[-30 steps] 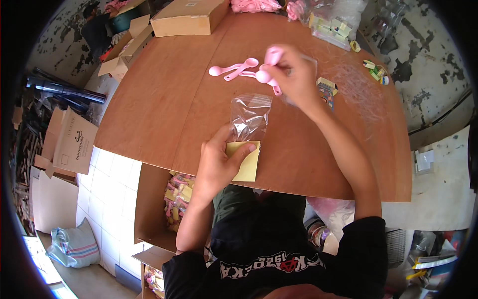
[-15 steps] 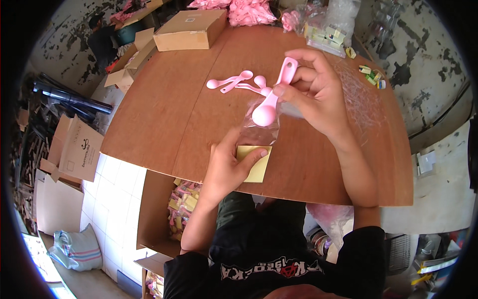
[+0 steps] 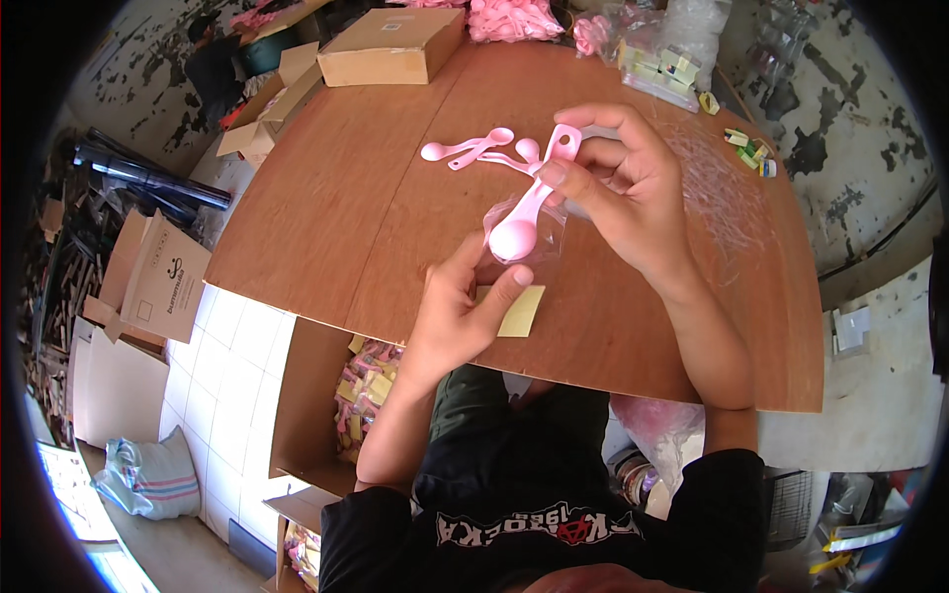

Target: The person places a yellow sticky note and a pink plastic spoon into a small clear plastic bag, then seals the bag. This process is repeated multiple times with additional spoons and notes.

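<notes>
Between the thumb and fingers of my right hand [image 3: 633, 203] is the handle of a pink spoon [image 3: 513, 239], its round bowl pointing down toward me. My left hand [image 3: 457, 314] is closed on a clear plastic bag [image 3: 550, 237] with a yellow card [image 3: 522, 311] at its lower end. The spoon's bowl overlaps the bag's upper part; whether it lies inside or in front I cannot tell. Just beyond, more pink spoons [image 3: 467, 148] lie crossed on the wooden table [image 3: 326, 237].
A closed cardboard box [image 3: 390, 49] and bags of pink spoons [image 3: 514, 18] stand at the far edge. Clear plastic strips [image 3: 717, 198] and small yellow-green pieces [image 3: 748, 153] lie at the right. Below the table's left edge, an open carton [image 3: 311, 395] holds packed pieces.
My right hand has lowered the spoon slightly toward me, bringing its bowl down over the bag. My left thumb has shifted up toward the bowl. The whole view has tilted a little.
</notes>
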Available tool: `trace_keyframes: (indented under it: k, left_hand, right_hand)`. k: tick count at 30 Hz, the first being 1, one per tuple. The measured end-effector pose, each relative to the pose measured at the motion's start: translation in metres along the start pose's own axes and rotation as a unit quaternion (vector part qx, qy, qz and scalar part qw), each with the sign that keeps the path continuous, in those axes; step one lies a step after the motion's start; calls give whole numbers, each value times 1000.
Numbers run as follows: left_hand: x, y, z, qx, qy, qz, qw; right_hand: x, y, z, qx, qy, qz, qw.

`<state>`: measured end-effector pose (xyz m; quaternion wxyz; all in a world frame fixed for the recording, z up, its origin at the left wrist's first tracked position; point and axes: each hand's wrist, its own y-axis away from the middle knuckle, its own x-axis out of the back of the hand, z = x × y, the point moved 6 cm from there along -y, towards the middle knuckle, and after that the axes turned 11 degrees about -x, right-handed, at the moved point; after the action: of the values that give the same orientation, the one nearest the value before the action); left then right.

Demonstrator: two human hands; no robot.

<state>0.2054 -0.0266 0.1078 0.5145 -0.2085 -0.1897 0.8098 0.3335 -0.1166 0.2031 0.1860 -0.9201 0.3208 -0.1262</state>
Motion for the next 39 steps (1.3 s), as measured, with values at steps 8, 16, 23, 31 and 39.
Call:
trace_keyframes:
  k: [8, 16, 23, 31, 39]
  left_hand:
    - [4, -6, 1, -4, 2, 21, 1000]
    - [-1, -3, 9, 2, 68, 27, 997]
    - [-1, -2, 12, 31, -122, -68, 990]
    - [-4, -3, 19, -82, -311, -146, 936]
    - [-4, -4, 34, -78, -244, -147, 956]
  right_hand:
    - [-14, 4, -12, 125, 180, -37, 975]
    - [-21, 7, -1, 60, 248, -126, 959]
    - [-26, 18, -19, 165, 362, -74, 914]
    - [-43, 29, -21, 275, 512, -80, 810]
    - [-17, 17, -19, 97, 259, -30, 960]
